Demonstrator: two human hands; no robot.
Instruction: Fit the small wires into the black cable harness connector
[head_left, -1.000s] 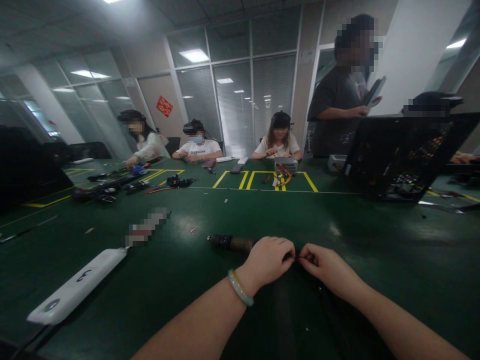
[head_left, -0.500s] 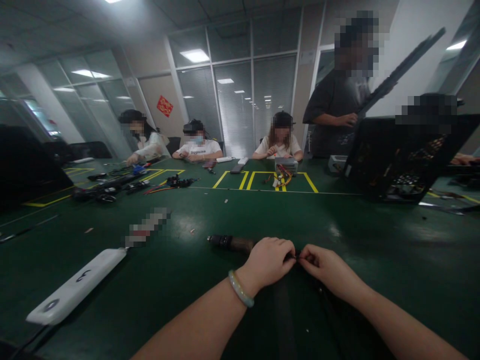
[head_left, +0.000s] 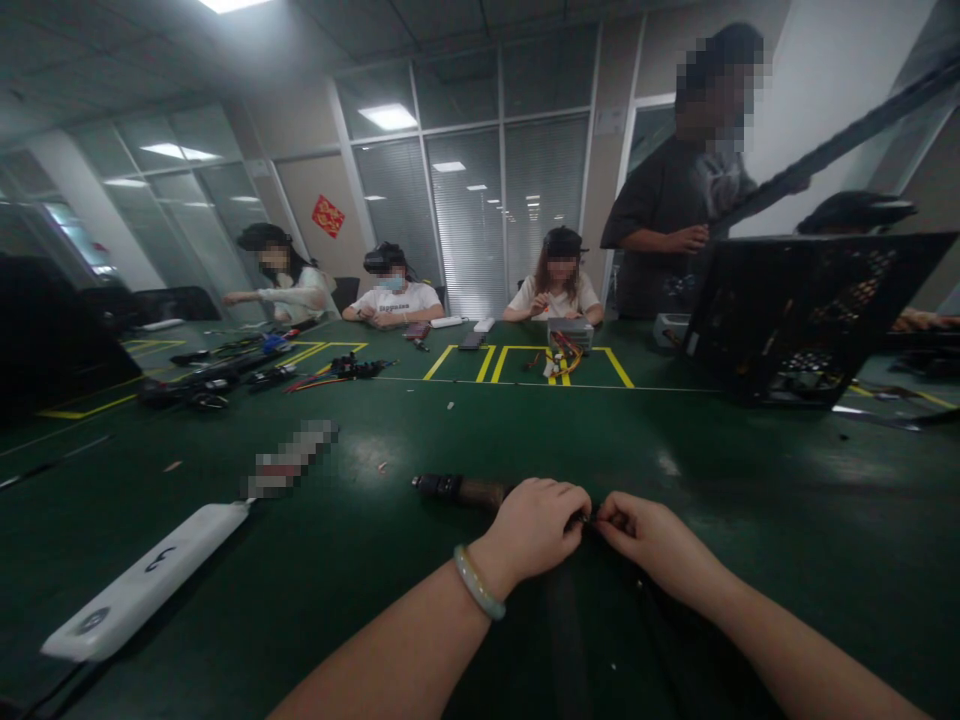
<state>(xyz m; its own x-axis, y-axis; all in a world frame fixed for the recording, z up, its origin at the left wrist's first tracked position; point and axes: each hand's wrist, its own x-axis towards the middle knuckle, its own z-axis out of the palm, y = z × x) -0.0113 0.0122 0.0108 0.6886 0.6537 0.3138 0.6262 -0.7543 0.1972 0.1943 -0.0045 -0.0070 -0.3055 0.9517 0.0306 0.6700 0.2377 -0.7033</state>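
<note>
An electric screwdriver (head_left: 478, 493) lies on the green table, its black nose and metal tip pointing left and its body a translucent brown. My left hand (head_left: 536, 525), a pale bangle on the wrist, is closed around the rear part of the tool and hides it. Close beside it, my right hand (head_left: 636, 530) pinches at the tool's tail end with thumb and forefinger pressed together. A dark cord (head_left: 641, 590) runs down from beneath the right hand; the small piece between the two hands' fingertips is mostly hidden.
A white power bank (head_left: 150, 585) marked 3 lies at left, its cable leading forward. Tangled cables (head_left: 345, 366) sit at far left, a power supply (head_left: 571, 333) at the centre back, a black computer case (head_left: 795, 330) at right. Several people work around the table; one stands holding a long dark object.
My hands stay almost in place, fingers shifting slightly. Behind, the standing person's long dark object has swung down to the right, and a seated person at left has drawn an arm back.
</note>
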